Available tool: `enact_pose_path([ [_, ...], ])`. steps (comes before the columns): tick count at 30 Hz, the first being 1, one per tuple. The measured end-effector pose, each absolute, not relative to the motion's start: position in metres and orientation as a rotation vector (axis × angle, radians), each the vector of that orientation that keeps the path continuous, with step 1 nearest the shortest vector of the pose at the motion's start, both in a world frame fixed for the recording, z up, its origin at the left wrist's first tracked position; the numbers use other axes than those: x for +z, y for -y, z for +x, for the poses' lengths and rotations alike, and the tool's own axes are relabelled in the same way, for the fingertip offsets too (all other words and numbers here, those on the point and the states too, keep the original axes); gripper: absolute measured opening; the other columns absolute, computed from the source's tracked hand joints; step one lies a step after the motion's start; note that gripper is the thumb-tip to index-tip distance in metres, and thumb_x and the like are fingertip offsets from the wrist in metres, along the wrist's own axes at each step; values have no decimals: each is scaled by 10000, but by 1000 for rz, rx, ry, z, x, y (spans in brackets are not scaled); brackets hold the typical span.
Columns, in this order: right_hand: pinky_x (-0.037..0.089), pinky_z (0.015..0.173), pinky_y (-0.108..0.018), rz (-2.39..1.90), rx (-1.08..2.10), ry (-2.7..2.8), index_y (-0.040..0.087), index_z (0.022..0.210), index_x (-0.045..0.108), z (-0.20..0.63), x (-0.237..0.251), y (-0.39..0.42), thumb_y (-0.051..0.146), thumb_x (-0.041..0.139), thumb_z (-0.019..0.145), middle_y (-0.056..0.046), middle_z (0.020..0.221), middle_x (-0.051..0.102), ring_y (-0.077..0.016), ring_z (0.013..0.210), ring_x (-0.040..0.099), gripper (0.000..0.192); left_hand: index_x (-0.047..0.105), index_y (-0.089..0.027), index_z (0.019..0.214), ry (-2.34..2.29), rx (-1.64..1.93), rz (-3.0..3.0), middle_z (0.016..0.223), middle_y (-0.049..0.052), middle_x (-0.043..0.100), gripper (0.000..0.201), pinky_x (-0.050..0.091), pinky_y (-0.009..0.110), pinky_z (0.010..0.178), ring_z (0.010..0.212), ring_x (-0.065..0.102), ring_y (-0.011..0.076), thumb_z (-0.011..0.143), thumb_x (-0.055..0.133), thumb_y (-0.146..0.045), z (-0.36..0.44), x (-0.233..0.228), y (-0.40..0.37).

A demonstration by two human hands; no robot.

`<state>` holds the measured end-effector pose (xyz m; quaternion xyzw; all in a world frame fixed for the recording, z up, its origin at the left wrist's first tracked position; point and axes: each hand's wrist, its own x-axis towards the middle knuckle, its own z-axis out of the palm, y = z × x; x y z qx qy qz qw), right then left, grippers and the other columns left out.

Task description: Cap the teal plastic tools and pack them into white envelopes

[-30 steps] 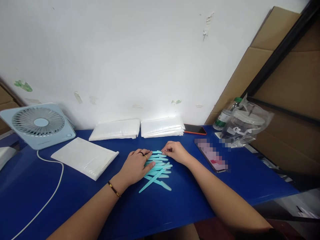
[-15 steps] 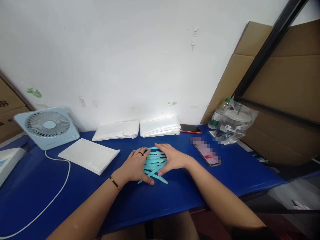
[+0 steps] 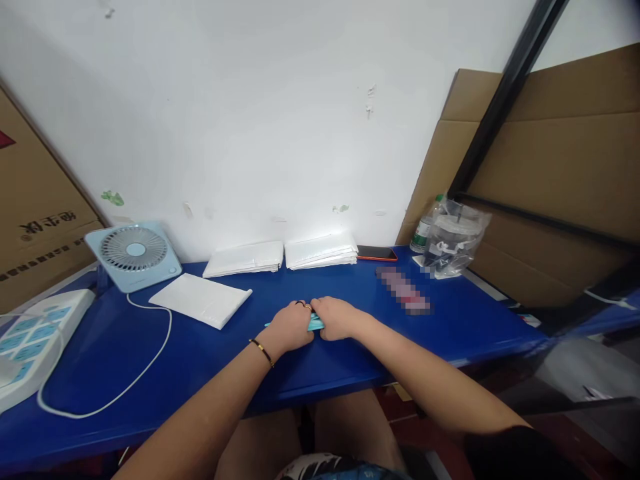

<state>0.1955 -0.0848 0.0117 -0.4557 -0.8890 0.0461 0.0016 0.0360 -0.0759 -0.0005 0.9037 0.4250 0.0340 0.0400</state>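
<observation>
Fingers of left hand (image 3: 293,325) and right hand (image 3: 336,317) curl closed around bunched teal sticks (image 3: 315,324), pressed together on counter (image 3: 150,347), just before the white packets (image 3: 320,251).

Our left hand (image 3: 293,325): just left of frame centre, fingers curled inward, rings on two fingers, a bracelet at the wrist. Our right hand (image 3: 336,318): just beside it, knuckles up, fingers curled likewise, fingertips meeting the left's. Both forearms: bare, converging from the lower frame edge toward centre.
</observation>
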Motion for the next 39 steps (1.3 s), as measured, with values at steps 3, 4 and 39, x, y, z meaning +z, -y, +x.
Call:
enact_pose_path([
  [3,441,655,-319,-1435,64,2836,140,953,544,195,15,82,234,567,678,-105,934,607,-247,805,593,291,555,-132,920,-1346,168,2747,958,130,607,220,445,359,834,916,573,255,718,522,-213,41,-3,79],
  [4,438,655,-320,-1456,16,2831,146,950,555,195,21,81,222,566,683,-103,948,607,-244,798,601,278,543,-131,934,-1371,197,2736,962,131,608,216,446,358,825,914,579,253,738,508,-215,41,-3,79],
  [39,437,496,-223,-1387,1509,2295,148,788,591,212,48,79,336,634,726,-18,664,610,-135,560,584,203,555,-174,877,-1207,285,3098,787,107,649,121,399,333,659,739,615,229,842,440,-180,40,53,79],
])
